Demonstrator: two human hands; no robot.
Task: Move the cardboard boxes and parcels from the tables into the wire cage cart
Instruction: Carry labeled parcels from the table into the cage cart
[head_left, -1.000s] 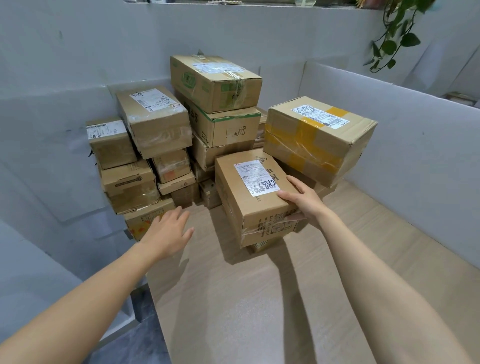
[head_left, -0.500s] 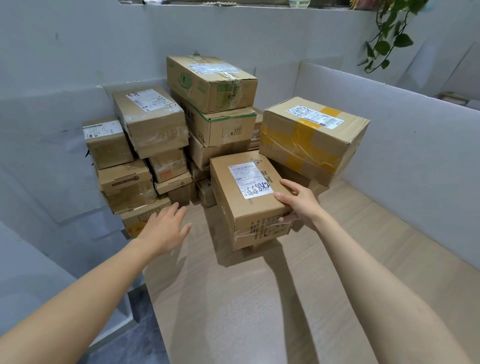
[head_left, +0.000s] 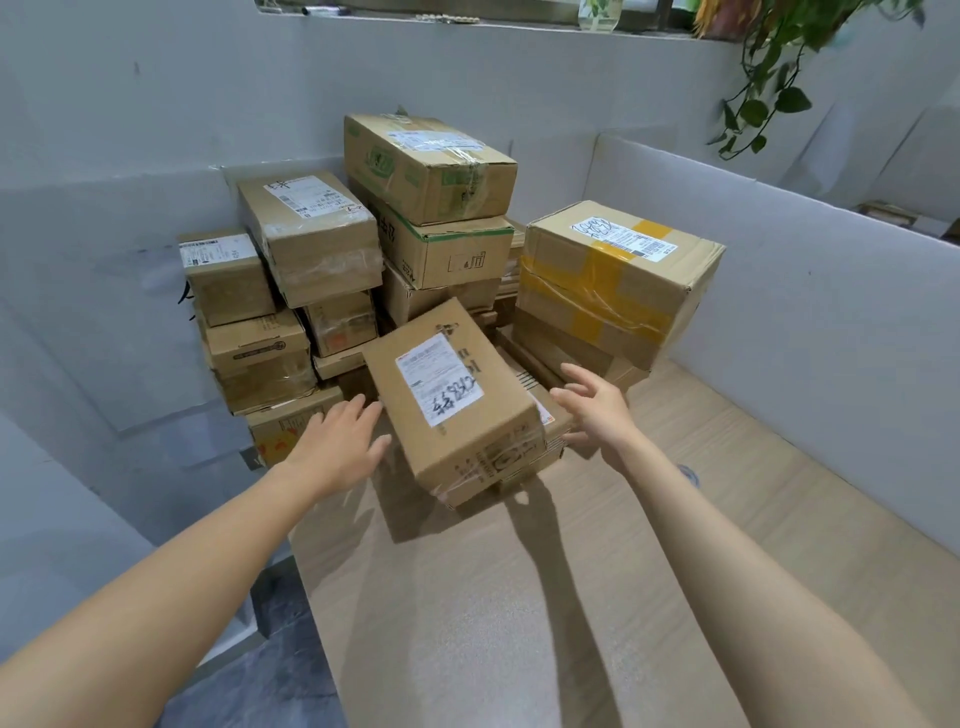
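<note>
Flanking the tilted box (head_left: 452, 400), our left hand (head_left: 337, 441) and right hand (head_left: 597, 410) spread open, empty; its length points away.

The left hand (head_left: 337, 448) and the right hand (head_left: 597, 413) are bare. Both forearms (head_left: 187, 592) run bare to the lower edge of view.

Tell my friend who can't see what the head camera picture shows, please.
A left hand and a right hand, both open, flank a tilted cardboard box with a white label. More boxes are stacked behind it on a wooden table, against a grey wall.
</note>
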